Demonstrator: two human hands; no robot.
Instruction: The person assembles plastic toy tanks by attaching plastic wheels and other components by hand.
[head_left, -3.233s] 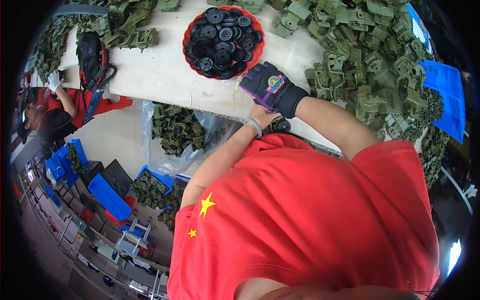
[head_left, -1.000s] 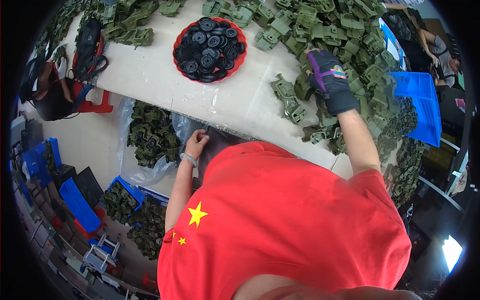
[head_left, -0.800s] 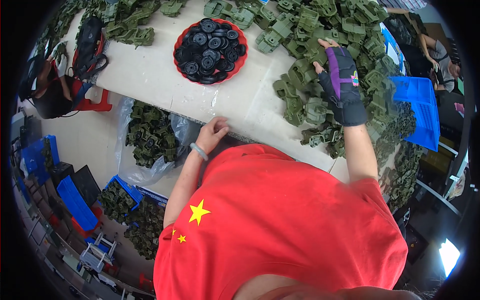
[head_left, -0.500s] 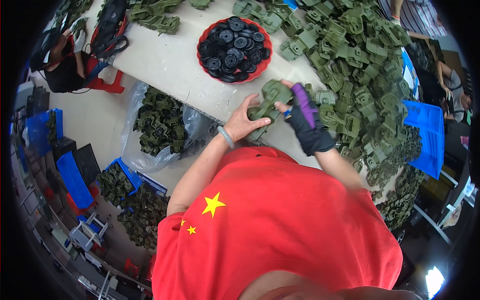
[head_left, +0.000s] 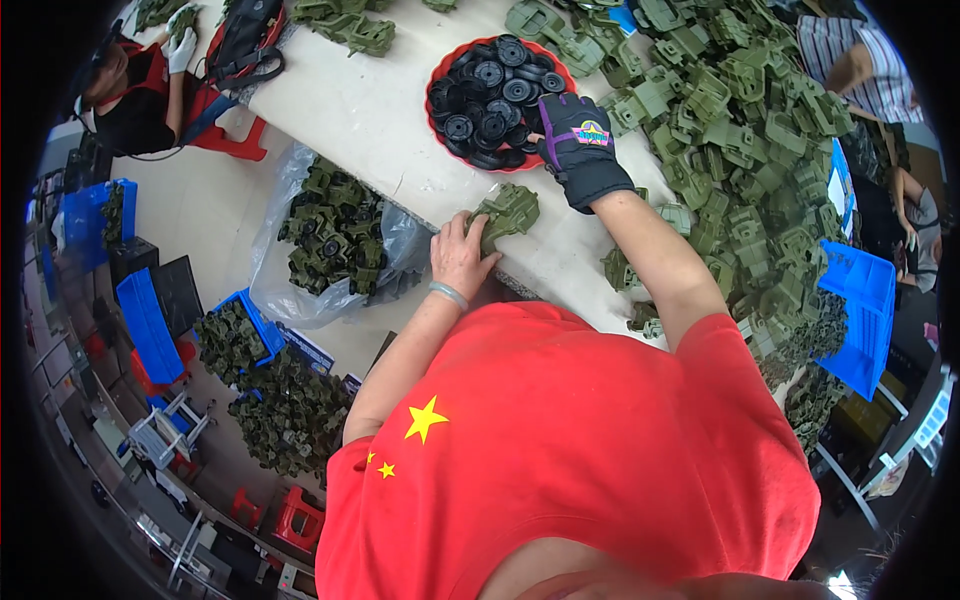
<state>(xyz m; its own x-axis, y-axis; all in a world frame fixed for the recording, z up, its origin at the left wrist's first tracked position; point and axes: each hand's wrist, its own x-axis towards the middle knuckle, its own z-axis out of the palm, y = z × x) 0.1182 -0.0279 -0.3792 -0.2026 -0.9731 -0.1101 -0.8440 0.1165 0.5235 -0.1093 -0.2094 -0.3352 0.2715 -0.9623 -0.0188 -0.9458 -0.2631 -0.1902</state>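
Observation:
My left hand (head_left: 461, 258) is closed on the lower left end of an olive-green plastic toy vehicle body (head_left: 512, 212), held low over the table's near edge. My right hand (head_left: 582, 148), in a black and purple glove with bare fingertips, is at the right side of a red scalloped bowl (head_left: 432, 112). Its fingers curl down at the black toy wheels (head_left: 490, 128) heaped in the bowl. The glove hides most of its fingertips, so what they grip does not show.
A large heap of green toy parts (head_left: 735, 190) covers the table's right side. Left of the table a clear plastic bag (head_left: 268, 270) holds green pieces with black wheels. Blue crates (head_left: 862, 310) stand at the right. Another person (head_left: 140, 110) sits at far left.
My right hand has let go of the vehicle body and moved up to the bowl of wheels. My left hand keeps the body, which is now lower and turned.

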